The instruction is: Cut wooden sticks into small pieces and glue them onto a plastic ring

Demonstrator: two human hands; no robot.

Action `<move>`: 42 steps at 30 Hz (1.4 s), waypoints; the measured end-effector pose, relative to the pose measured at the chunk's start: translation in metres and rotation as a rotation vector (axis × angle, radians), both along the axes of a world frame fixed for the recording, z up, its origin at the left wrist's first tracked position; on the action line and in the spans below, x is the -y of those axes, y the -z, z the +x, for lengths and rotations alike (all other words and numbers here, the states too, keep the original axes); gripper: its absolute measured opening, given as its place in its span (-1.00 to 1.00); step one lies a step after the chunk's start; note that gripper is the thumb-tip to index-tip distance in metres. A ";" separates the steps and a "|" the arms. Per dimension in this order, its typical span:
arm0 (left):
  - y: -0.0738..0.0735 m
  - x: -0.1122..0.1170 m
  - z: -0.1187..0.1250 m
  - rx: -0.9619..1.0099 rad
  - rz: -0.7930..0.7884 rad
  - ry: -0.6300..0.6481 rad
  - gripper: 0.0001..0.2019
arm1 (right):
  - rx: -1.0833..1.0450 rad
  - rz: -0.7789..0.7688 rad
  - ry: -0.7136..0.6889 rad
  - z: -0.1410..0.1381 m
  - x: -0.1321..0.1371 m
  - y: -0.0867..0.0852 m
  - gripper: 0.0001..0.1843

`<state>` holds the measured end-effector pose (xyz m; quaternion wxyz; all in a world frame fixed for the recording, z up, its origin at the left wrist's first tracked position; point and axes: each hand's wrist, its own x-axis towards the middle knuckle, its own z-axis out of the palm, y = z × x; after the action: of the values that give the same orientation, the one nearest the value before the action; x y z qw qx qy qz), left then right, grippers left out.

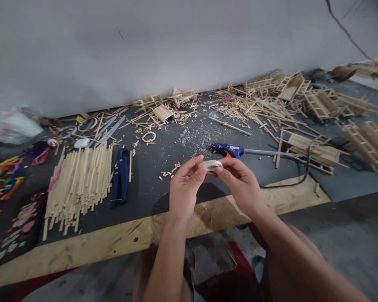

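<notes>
Both hands meet above the table's front edge around a small whitish ring [213, 166]. My left hand [186, 184] pinches its left side between thumb and fingers. On the opposite side, my right hand [241, 182] grips it the same way. The ring is tilted so its opening shows; whether it is tape or glued sticks, I cannot tell. Just behind the right fingers lies a blue glue gun [227, 149] with a long glue stick in its back. Short cut stick pieces [169, 172] are scattered left of my left hand.
A pile of wooden sticks [80, 180] lies left, beside a blue cutter [121, 176] and a phone [23, 226]. Several small wooden stick models [323, 105] crowd the right. A stick ring [149, 136] rests mid-table. The cable [307, 167] curves at right.
</notes>
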<state>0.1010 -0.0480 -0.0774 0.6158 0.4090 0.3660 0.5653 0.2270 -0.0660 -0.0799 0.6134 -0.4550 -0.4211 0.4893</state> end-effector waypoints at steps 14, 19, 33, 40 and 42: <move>-0.004 -0.005 -0.008 -0.029 -0.050 -0.181 -0.88 | -0.023 -0.003 0.111 0.008 -0.006 0.005 -0.87; -0.004 -0.005 -0.014 -0.029 -0.043 -0.192 -0.91 | -0.060 0.006 0.071 0.008 -0.004 0.005 -0.88; 0.001 0.001 -0.032 -0.191 0.022 -0.149 -0.87 | -0.003 0.028 -0.003 0.003 -0.001 0.008 -0.84; 0.010 0.003 -0.042 -0.166 -0.008 -0.167 -0.85 | -0.076 0.055 -0.011 -0.008 -0.004 0.003 -0.86; 0.009 0.003 -0.041 -0.202 0.017 -0.195 -0.85 | -0.110 0.059 -0.020 -0.011 -0.006 0.002 -0.85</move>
<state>0.0598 -0.0512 -0.0866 0.5145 0.4315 0.4592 0.5816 0.2158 -0.0595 -0.0816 0.6439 -0.4050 -0.4053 0.5070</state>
